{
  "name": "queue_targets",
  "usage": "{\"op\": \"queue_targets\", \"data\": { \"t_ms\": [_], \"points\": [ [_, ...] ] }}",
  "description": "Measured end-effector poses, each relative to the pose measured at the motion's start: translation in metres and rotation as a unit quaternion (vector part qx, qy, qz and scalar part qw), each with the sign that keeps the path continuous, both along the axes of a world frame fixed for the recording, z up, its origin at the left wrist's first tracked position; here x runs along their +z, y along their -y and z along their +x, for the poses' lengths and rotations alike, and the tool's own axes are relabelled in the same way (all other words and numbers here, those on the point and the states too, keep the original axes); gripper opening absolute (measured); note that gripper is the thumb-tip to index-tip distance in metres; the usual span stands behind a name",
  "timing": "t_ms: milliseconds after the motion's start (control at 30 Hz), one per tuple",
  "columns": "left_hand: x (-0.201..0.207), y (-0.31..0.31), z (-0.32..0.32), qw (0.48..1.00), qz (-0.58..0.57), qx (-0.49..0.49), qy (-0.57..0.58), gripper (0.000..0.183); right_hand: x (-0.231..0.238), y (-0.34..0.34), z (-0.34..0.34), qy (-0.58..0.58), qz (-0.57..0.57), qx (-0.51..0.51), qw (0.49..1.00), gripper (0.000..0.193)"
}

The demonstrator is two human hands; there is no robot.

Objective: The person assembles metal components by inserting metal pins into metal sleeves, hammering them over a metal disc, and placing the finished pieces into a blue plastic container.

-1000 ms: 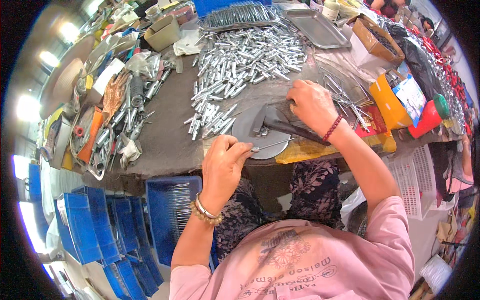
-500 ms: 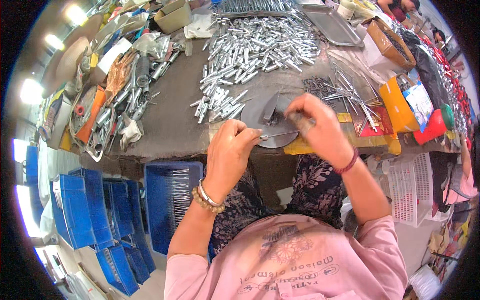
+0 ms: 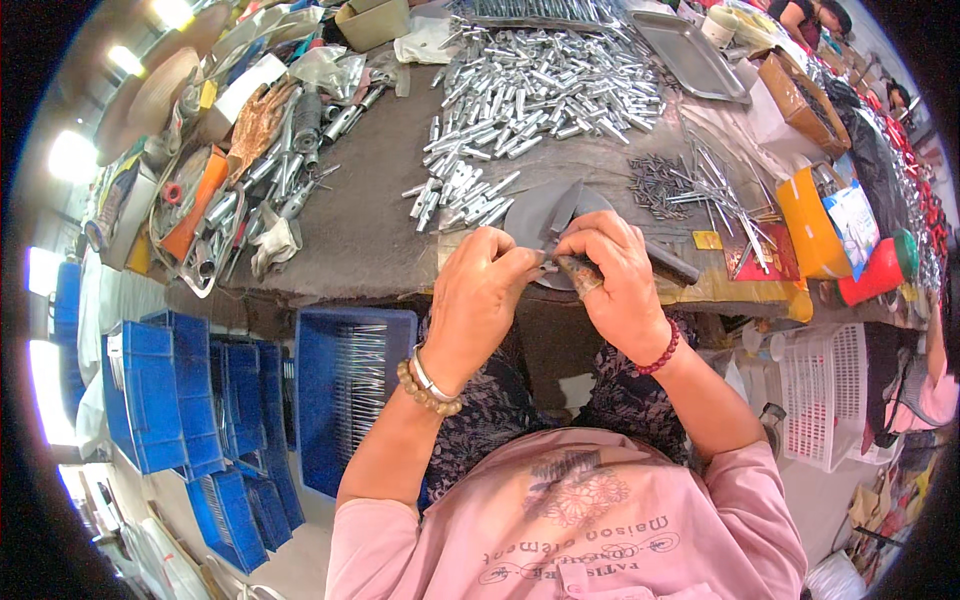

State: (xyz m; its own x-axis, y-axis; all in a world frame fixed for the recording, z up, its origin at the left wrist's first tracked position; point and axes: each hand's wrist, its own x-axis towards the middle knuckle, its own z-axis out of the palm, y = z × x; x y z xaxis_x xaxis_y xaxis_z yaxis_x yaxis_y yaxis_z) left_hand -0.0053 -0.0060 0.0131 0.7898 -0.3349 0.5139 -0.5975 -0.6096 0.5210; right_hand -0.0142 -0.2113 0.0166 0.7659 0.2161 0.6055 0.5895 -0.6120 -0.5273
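Note:
My left hand (image 3: 482, 295) is closed in a pinch, with the tip of a small silvery metal piece (image 3: 547, 267) showing at its fingertips. My right hand (image 3: 622, 285) meets it from the other side, thumb and fingers pressed together; a dark, worn covering wraps one finger. What those fingers grip is hidden. Both hands are just above the near edge of a round grey metal plate (image 3: 522, 213). A hammer (image 3: 672, 263) lies behind my right hand, its dark handle pointing right and its head resting on the plate.
Many silvery metal tubes (image 3: 550, 90) are heaped beyond the plate. Right of them lie dark short pins (image 3: 665, 185) and long thin rods (image 3: 728, 205). An orange-yellow box (image 3: 810, 225) stands farther right, tools (image 3: 285, 170) crowd the left, and a blue bin (image 3: 325, 400) sits below.
My right hand, blurred before, has come in against my left fingertips. The thin rod between the hands no longer shows. The hammer's handle is now visible; the whole view has shifted slightly.

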Motion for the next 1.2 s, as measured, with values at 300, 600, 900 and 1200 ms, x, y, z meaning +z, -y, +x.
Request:
{"op": "queue_targets", "data": {
  "t_ms": [300,600,900,1200],
  "points": [
    [0.000,0.001,0.000,1.000,-0.011,-0.008,0.001,0.018,0.013,0.006,-0.008,0.042,-0.095,-0.012,0.995,0.030],
    [-0.002,0.000,0.000,0.998,-0.044,-0.016,-0.039,0.017,0.036,0.058,-0.009,-0.069,-0.233,-0.093,0.966,0.045],
    [-0.007,-0.001,0.006,0.996,-0.068,-0.041,-0.036,0.022,0.044,0.046,-0.052,0.086,-0.122,-0.056,0.987,0.060],
    [-0.004,-0.004,0.004,0.996,-0.069,-0.039,-0.048,0.020,0.046,0.048,-0.037,-0.048,-0.017,-0.013,0.999,0.063]
  ]
}}
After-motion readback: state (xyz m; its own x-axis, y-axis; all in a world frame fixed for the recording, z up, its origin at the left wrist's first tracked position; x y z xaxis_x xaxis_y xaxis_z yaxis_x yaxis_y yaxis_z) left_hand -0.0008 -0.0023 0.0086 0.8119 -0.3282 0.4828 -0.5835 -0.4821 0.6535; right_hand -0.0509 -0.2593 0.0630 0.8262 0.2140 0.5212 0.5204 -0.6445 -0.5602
